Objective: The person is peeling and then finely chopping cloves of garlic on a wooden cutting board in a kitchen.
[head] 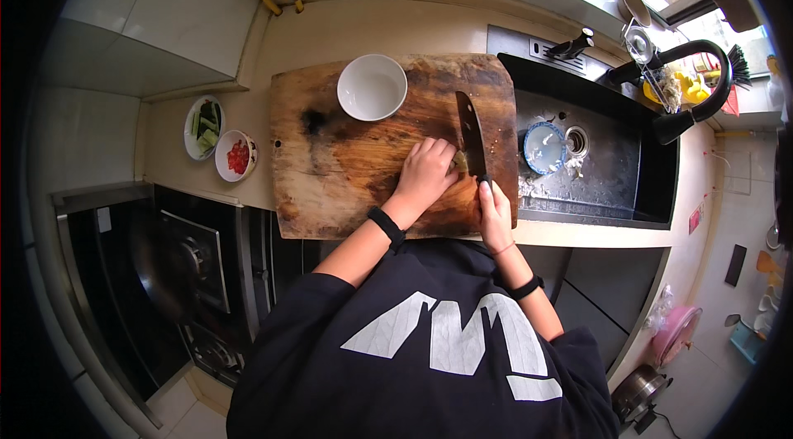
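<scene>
On a worn wooden cutting board [359, 185], my left hand [427, 169] presses a small pale piece of food [459, 161] with bent fingers; what the food is, I cannot tell. My right hand [495, 213] grips the handle of a kitchen knife [472, 132]. The dark blade points away from me, just right of the food. An open white bowl [372, 88] stands at the board's far edge with nothing seen in it. Small crumbs lie on the board to the right of the blade.
Left of the board stand a white dish of green vegetable pieces [203, 128] and a bowl of chopped red pieces [236, 156]. On the right, a dark sink [607, 172] holds a blue-rimmed bowl [545, 148] under a black faucet [712, 49]. A gas stove [204, 265] is at lower left.
</scene>
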The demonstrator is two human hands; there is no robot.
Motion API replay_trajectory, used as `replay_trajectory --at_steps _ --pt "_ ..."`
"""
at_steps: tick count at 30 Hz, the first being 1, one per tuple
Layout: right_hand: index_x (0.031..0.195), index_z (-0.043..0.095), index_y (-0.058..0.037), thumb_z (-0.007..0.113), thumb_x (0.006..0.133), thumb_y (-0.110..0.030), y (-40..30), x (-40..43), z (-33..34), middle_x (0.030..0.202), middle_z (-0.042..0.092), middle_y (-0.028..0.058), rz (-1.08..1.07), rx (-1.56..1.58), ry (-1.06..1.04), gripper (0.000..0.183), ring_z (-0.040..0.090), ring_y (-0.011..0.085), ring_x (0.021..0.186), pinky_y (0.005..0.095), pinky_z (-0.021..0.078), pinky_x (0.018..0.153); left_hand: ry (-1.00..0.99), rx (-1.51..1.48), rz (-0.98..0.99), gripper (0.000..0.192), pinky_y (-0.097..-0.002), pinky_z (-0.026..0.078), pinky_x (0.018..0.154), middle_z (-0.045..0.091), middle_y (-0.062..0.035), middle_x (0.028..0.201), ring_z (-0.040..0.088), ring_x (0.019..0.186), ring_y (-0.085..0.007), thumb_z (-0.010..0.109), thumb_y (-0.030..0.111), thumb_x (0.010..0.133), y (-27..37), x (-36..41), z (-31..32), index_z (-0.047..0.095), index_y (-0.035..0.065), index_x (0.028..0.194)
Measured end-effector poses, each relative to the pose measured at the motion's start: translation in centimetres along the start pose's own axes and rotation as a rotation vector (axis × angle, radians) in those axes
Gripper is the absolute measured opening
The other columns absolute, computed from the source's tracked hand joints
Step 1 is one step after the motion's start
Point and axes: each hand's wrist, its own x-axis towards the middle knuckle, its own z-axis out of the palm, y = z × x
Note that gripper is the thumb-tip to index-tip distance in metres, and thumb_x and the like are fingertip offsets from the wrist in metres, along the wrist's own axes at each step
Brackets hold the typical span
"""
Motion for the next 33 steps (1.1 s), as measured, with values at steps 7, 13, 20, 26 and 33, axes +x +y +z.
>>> replay_trajectory --at_steps 7,13,20,26,33 --pt "0.084 0.051 -0.0088 0.050 0.102 -0.028 -0.5 -2.8 0.5 0.065 0.039 -0.0082 0.101 -0.039 0.031 0.026 0.034 0.0017 0.054 0.0210 0.0284 0.046 -0.004 0.021 0.045 0.034 -0.0386 0.045 0.086 0.059 -0.0095 0.098 0.055 0.098 -0.0282 0.075 0.015 0.067 -0.6 -0.1 -0.2 0.061 0.0030 0.096" --pt "0.085 0.053 -0.0067 0.049 0.102 -0.029 0.9 -1.3 1.8 0.066 0.042 -0.0073 0.028 -0.062 0.082 0.028 0.036 0.0027 0.057 0.0216 0.0306 0.049 -0.046 0.026 0.089 0.036 -0.0379 0.046 0.084 0.059 -0.0093 0.098 0.055 0.098 -0.0279 0.076 0.015 0.066 -0.7 0.1 -0.4 0.061 0.0033 0.097" --pt "0.088 0.056 -0.0053 0.052 0.101 -0.030 0.0 -2.5 1.6 0.065 0.041 -0.0063 0.039 -0.090 0.103 0.028 0.037 0.0036 0.058 0.0229 0.0320 0.050 -0.053 -0.102 0.126 0.038 -0.0395 0.046 0.090 0.058 -0.0118 0.104 0.055 0.103 -0.0293 0.073 0.014 0.071 -2.0 -0.3 -1.3 0.061 0.0009 0.104" --pt "0.082 0.049 -0.0115 0.048 0.103 -0.029 1.8 -3.0 2.4 0.062 0.038 -0.0087 -0.055 -0.235 0.156 0.027 0.034 0.0014 0.049 0.0199 0.0267 0.044 -0.093 -0.123 0.156 0.039 -0.0395 0.046 0.093 0.057 -0.0120 0.112 0.055 0.107 -0.0299 0.073 0.013 0.074 -3.0 -0.8 -2.5 0.060 0.0011 0.109" --pt "0.084 0.053 -0.0098 0.049 0.103 -0.033 0.1 -2.0 2.9 0.063 0.040 -0.0090 0.048 0.052 0.130 0.030 0.034 0.0008 0.051 0.0198 0.0270 0.044 -0.116 -0.112 0.128 0.039 -0.0404 0.046 0.092 0.056 -0.0128 0.110 0.054 0.106 -0.0313 0.073 0.012 0.074 -3.3 -1.0 -2.1 0.060 0.0008 0.109"
